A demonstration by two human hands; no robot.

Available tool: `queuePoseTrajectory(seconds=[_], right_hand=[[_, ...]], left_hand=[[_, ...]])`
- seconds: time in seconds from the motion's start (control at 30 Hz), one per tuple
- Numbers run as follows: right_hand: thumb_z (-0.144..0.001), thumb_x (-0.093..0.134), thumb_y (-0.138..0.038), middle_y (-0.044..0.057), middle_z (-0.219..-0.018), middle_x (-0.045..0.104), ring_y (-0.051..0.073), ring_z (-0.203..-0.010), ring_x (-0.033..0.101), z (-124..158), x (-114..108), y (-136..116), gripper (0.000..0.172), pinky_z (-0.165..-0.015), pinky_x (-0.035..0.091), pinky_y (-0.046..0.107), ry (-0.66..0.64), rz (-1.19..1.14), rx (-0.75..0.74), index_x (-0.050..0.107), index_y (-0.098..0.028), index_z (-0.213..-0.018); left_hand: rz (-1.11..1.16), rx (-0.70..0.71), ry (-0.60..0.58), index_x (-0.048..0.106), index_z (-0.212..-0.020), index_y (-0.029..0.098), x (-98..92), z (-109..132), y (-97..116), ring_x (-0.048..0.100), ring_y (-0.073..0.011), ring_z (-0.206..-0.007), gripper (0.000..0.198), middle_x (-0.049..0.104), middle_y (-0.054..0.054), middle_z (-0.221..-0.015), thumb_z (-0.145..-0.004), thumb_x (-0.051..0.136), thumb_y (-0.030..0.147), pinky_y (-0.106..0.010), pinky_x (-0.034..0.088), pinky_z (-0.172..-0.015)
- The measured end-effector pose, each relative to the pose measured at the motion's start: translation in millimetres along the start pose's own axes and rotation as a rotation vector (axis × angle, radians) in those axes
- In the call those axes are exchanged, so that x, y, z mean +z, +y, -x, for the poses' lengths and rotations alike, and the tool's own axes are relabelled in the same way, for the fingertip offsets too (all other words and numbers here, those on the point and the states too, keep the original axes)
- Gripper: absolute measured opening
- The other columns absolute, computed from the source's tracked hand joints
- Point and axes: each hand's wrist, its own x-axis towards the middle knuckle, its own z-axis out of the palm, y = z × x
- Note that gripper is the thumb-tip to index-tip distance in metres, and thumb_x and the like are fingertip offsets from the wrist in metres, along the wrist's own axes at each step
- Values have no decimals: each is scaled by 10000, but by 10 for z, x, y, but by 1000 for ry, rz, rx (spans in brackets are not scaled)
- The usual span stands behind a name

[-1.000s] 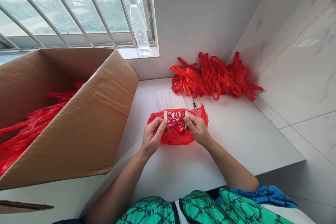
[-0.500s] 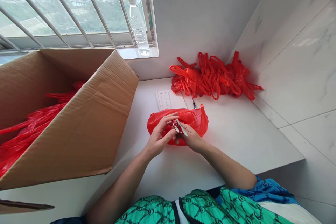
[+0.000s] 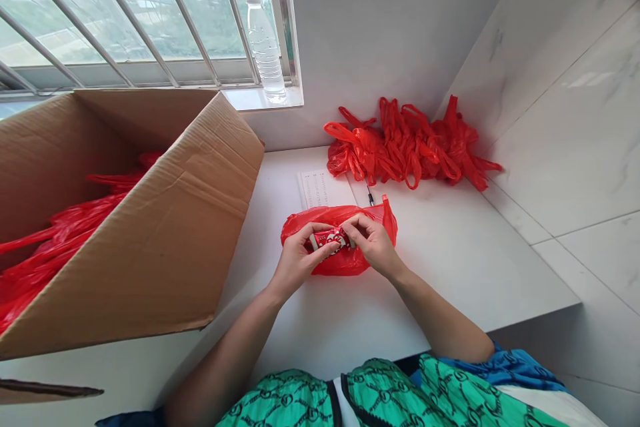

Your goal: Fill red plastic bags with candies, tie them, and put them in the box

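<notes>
Between my hands is a small red-and-white printed item with pale ends; its exact kind is unclear. My left hand is closed around its left end, thumb along the near side and fingers behind. My right hand pinches its right end, and the fingers cover part of it. Beneath and behind it lies a red plastic bag, spread out on the white table.
On the left stands an open cardboard box with red plastic bags inside. Bunched red bags lie by the wall. Near them are a printed sheet and a pen. A water bottle stands on the windowsill.
The item has been turned so its red printed side shows lengthwise; before, a pale, shiny lever-like part stuck out. My right hand has moved up to its right end.
</notes>
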Motion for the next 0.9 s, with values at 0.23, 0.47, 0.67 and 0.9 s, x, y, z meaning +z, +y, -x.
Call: queuePoseTrajectory(seconds=[0.23,0.47,0.67,0.9], right_hand=[[-915,580,-498,-14,-653,559,155,-600,522,-15,-26,29,289,-605,463,313,95,37,-60,599,-238,-789],[-914,567,-502,-6,-678,578,171,-618,557,20,27,-15,276,-629,497,347,91,28,-77,586,-260,-783],[-931,562,-452,-12,-675,582,164,-627,565,33,61,-8,245,-673,508,355,72,-82,-68,594,-253,-790],[-858,681,-438,31,-983,697,185,-877,660,27,-8,-39,259,-786,539,332,-105,2,39,678,-233,-1017]], left_hand=[[130,42,72,647,-875,172,4,-17,16,559,-119,-633,253,632,-14,-745,-870,665,424,-228,444,-606],[146,46,179,576,-756,170,-11,-26,19,474,-95,-586,296,546,17,-666,-842,697,425,-203,380,-553],[135,103,216,575,-783,180,-26,-19,-15,476,-97,-613,269,534,14,-713,-861,676,416,-199,392,-568],[-99,195,201,700,-863,193,-101,-29,-20,569,-143,-696,198,655,-24,-787,-884,647,383,-234,449,-646]])
